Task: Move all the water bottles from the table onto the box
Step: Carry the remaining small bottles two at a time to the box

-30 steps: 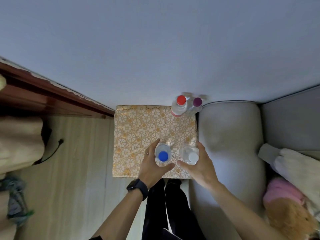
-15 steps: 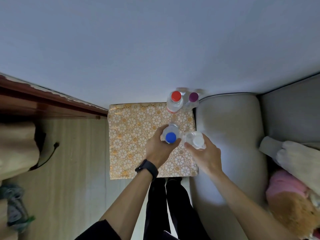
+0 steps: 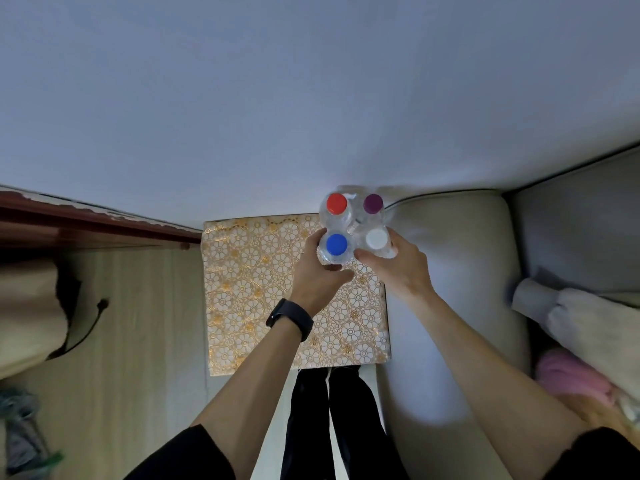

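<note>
The fingers (image 3: 311, 245) of the left hand (image 3: 318, 282) are curled round the shoulder of the blue-capped bottle (image 3: 336, 244), with the thumb closing on the near side. The fingers (image 3: 398, 245) of the right hand (image 3: 401, 275) clasp the white-capped bottle (image 3: 376, 239) likewise. Both bottles are upright over the far right corner of the flower-patterned counter (image 3: 263, 289). They are pressed close against the red-capped bottle (image 3: 336, 203) and the purple-capped bottle (image 3: 373, 203); whether they touch cannot be told. The bases of all 4 are hidden, so whether the held pair has landed, and on what, cannot be confirmed.

Hazard 1, in my judgement: the cluster is tight, and a further push forward could knock the 2 standing bottles over against the wall or into the gap beside the grey sofa arm (image 3: 450, 271). Hazard 2: the hands cover the landing spot at a corner, so a base set partly over the edge would tip on release. Hazard 3: the clear plastic looks smooth and may slip in a high grip.

On pose, the palms face each other and the thumbs nearly meet between the 2 bottles. The wrists are roughly straight. Both forearms reach forward and converge, the left wearing a black wristband (image 3: 290, 318).
</note>
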